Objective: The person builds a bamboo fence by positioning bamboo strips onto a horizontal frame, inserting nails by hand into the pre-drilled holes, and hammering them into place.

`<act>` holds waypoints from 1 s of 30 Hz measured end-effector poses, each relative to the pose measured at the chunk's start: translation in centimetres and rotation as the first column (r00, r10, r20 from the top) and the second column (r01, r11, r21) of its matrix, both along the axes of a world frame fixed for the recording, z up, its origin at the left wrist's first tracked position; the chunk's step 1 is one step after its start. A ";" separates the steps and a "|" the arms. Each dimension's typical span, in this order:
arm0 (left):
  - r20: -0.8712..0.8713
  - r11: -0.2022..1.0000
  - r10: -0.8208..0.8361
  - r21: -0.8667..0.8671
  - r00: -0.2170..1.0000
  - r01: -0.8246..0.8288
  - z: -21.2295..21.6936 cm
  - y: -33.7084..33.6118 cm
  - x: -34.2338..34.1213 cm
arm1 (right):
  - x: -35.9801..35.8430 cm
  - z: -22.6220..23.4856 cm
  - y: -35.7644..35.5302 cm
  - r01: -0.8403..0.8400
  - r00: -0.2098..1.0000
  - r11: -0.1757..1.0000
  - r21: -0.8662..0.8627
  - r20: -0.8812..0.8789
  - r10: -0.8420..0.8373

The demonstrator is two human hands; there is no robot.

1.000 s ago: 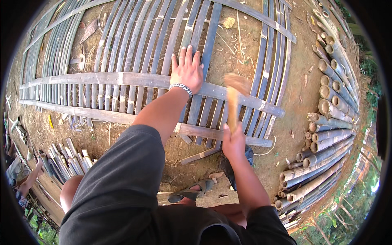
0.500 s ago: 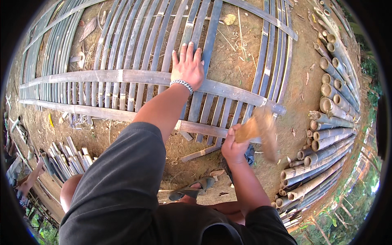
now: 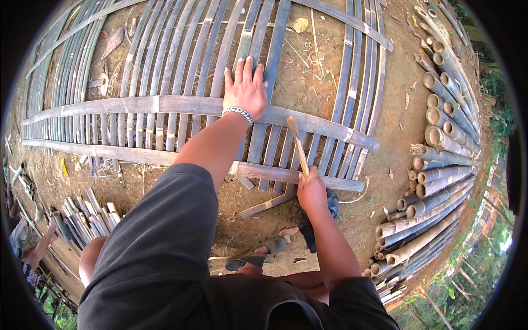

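Observation:
My left hand [image 3: 246, 94] lies flat with fingers spread on the bamboo slats [image 3: 257, 47], next to the long bamboo crosspiece [image 3: 190, 104]. A chain bracelet [image 3: 238, 112] circles that wrist. My right hand [image 3: 312, 192] is closed round the lower end of a light brown wooden hammer [image 3: 297, 142]. Seen nearly edge-on, its narrow upper end appears over the crosspiece, to the right of my left hand; whether it touches the bamboo I cannot tell. The slats and crosspieces form a wide panel on the ground.
Cut bamboo poles [image 3: 434, 190] are piled along the right. Split bamboo pieces [image 3: 91, 212] lie at the lower left, near another person's arm [image 3: 41, 245]. A black plastic bag [image 3: 306, 228] lies below my right hand, and my sandalled foot [image 3: 257, 254] rests on the dirt.
The hammer has swung left from beside the panel's right end to over the crosspiece, my right hand turning with it. My left hand remains on the same slats; the view has shifted slightly.

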State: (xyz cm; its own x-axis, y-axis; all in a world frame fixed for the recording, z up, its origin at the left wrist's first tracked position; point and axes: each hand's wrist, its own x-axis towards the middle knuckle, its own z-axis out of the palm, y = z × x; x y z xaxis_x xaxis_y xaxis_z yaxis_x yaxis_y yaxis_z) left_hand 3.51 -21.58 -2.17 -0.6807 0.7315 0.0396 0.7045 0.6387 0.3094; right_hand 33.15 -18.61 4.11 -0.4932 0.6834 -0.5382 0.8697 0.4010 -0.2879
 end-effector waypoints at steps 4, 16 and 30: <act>-0.018 1.000 -0.004 -0.007 1.000 0.004 0.1 -0.3 -0.6 | -0.3 1.8 -0.7 0.036 0.955 0.997 0.073 -0.297 -0.012; -0.015 0.999 -0.022 -0.025 1.000 0.022 0.3 -0.4 -0.2 | 1.5 1.7 0.4 0.297 0.775 0.951 -0.083 -0.562 -0.291; -0.017 0.999 -0.016 -0.042 1.000 0.015 0.4 -0.6 -0.3 | 0.7 2.8 1.3 0.146 0.330 0.987 -0.070 -0.937 -0.115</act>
